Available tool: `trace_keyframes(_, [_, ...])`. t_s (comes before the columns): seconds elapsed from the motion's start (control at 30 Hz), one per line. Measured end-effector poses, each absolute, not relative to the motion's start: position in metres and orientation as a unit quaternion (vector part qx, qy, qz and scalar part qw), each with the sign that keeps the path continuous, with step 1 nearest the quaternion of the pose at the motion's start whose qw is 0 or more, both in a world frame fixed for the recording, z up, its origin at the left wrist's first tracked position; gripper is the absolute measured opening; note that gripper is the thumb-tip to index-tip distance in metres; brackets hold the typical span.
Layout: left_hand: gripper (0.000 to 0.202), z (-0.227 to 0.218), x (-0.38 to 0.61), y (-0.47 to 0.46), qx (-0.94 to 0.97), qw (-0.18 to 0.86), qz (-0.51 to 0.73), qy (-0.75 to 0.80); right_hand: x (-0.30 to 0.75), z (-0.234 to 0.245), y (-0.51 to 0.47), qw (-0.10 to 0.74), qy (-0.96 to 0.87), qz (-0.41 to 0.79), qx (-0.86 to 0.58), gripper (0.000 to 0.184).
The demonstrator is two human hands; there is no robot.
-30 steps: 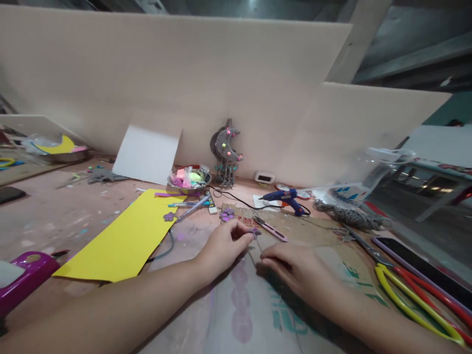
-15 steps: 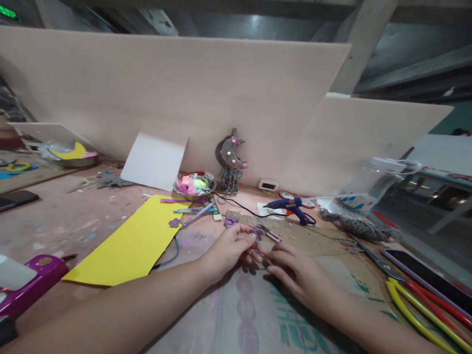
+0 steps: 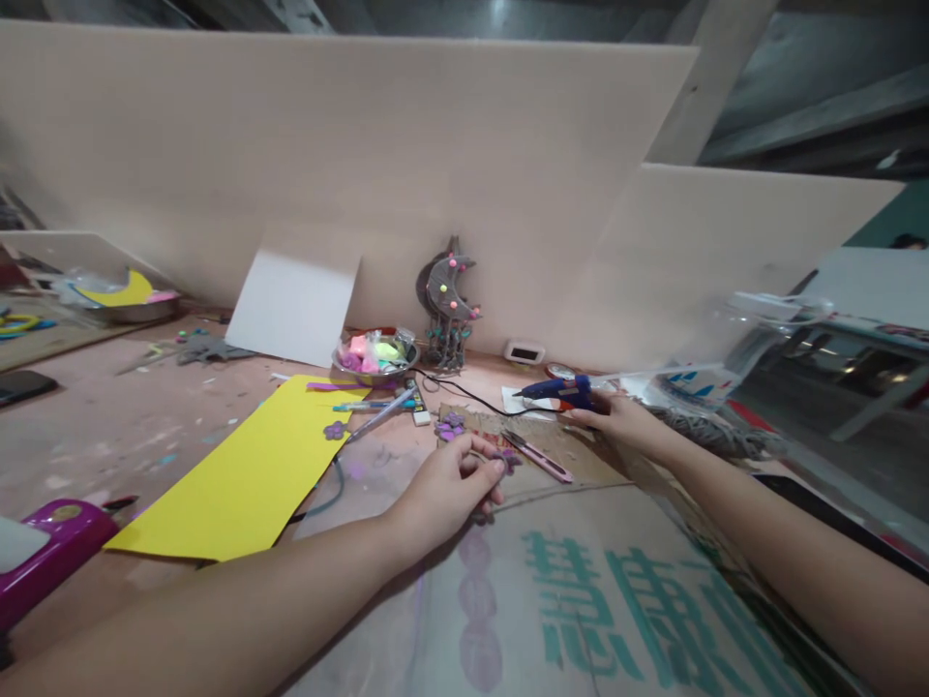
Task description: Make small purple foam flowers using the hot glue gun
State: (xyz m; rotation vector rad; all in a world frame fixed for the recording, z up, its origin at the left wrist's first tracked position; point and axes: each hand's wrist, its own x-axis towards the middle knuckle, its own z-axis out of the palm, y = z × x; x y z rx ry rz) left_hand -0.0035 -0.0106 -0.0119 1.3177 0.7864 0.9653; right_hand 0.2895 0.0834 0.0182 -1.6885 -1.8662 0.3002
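Pinched in my left hand (image 3: 450,489) is a small purple flower (image 3: 510,461), partly covered by my fingers. A grey cord trails rightward from near it over the cardboard (image 3: 581,513). My right hand (image 3: 614,421) is closed around the handle of a blue hot glue gun (image 3: 555,391), whose nozzle points left; the handle is mostly hidden. Between my hands lies a pink craft knife (image 3: 541,457). More purple flowers (image 3: 448,426) rest just beyond my left hand, and a single flower (image 3: 336,431) lies at the edge of the yellow paper (image 3: 239,474).
A metal bowl (image 3: 341,366) of coloured clay stands at the back, beside a grey moon ornament (image 3: 451,290) leaning on the white board (image 3: 348,165). Grey yarn (image 3: 740,436) and a clear plastic jar (image 3: 747,339) are at right. A purple tool (image 3: 58,552) lies at left.
My right hand has left the flower and reached out to the right, taking hold of the glue gun's handle. My left hand keeps the flower. The scissors are now out of sight behind my right arm.
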Motion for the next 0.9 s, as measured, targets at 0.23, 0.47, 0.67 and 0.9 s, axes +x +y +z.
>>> trace_keyframes(0.23, [0.026, -0.014, -0.004, -0.006, 0.557, 0.614, 0.424, 0.365, 0.283, 0.021, 0.098, 0.247, -0.694, 0.157, -0.657, 0.041])
trace_keyframes(0.47, [0.028, -0.012, -0.006, -0.007, 0.562, 0.611, 0.421, 0.365, 0.266, 0.046, 0.07, 0.318, -0.688, 0.187, -0.625, 0.042])
trace_keyframes(0.67, [0.026, -0.01, -0.006, -0.01, 0.563, 0.606, 0.415, 0.379, 0.243, 0.046, 0.006, 0.35, -0.698, 0.183, -0.598, 0.033])
trace_keyframes(0.9, [0.022, -0.009, -0.005, -0.011, 0.565, 0.599, 0.415, 0.387, 0.224, 0.021, -0.047, 0.347, -0.728, 0.174, -0.565, 0.028])
